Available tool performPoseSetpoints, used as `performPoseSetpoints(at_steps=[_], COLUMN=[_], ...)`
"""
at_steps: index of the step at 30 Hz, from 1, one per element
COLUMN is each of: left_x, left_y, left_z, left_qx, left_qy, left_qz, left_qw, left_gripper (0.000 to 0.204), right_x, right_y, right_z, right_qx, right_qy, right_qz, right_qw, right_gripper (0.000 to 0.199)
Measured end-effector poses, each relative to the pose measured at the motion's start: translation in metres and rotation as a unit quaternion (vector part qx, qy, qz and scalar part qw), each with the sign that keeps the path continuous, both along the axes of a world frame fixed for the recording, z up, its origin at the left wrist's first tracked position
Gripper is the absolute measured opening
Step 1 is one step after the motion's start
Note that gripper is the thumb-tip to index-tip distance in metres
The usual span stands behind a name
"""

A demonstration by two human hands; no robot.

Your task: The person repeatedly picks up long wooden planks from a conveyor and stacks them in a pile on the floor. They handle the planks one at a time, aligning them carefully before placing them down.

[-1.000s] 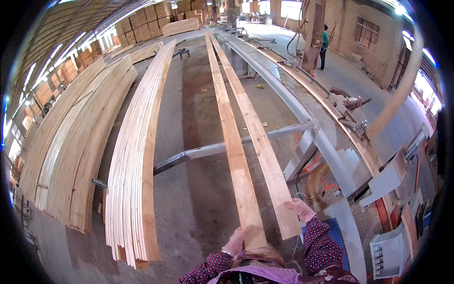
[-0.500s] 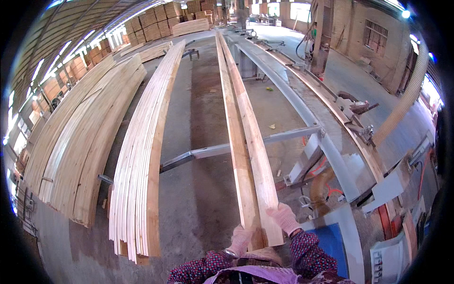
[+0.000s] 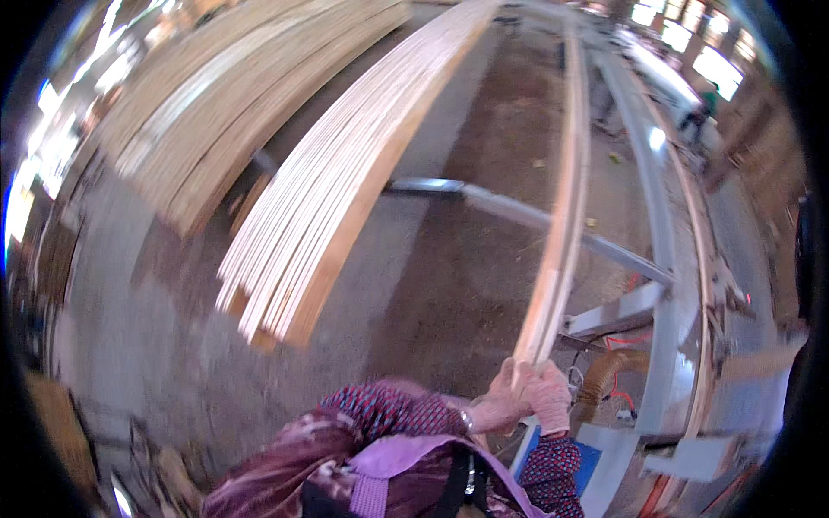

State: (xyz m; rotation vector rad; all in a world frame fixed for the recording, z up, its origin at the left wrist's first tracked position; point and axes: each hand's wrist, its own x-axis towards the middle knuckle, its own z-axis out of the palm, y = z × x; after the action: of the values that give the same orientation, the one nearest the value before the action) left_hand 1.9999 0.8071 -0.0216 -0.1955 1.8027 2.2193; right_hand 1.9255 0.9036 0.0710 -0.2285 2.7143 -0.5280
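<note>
Two long, narrow wooden boards (image 3: 563, 216) lie side by side, close together, running away from me across a metal crossbar. My left hand (image 3: 506, 395), in a pale pink glove, is closed around their near end on the left side. Right beside it, my right hand (image 3: 547, 395), gloved alike, grips the same end from the right. The two hands almost touch. Some fingers are hidden behind the wood. The picture is slightly smeared by motion.
Left of the boards, a row of thin boards on edge (image 3: 345, 190) rests on the crossbar (image 3: 509, 210). Wider stacked planks (image 3: 259, 95) lie farther left. A metal machine rail (image 3: 663, 224) and a flexible hose (image 3: 635, 364) are at right. A distant person (image 3: 704, 105) stands far right.
My view has swung, so the stacks appear farther right and higher. The two boards, earlier spread with faces up, are now drawn together and turned more on edge. My hands have come together.
</note>
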Motion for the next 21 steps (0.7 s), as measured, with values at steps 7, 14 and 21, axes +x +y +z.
performPoseSetpoints(at_steps=[7,14,21], left_x=[-0.008,0.053,0.164], left_y=[-0.038,-0.18,-0.296], left_z=[0.08,0.097,0.106], left_qx=[-0.263,-0.098,-0.021], left_qy=[-0.214,-0.136,-0.107], left_qz=[-0.036,0.002,-0.003], left_qw=[0.94,0.986,0.994], left_gripper=[0.115,0.099,0.106], right_x=[-0.044,-0.165,-0.121], right_y=[-0.023,-0.158,-0.281], right_z=[-0.006,-0.013,-0.016], right_qx=[-0.449,-0.526,-0.565], right_qy=[-0.133,-0.187,-0.245], right_qz=[-0.177,-0.221,-0.198], right_qw=[0.865,0.8,0.763], right_gripper=[0.053,0.075,0.052])
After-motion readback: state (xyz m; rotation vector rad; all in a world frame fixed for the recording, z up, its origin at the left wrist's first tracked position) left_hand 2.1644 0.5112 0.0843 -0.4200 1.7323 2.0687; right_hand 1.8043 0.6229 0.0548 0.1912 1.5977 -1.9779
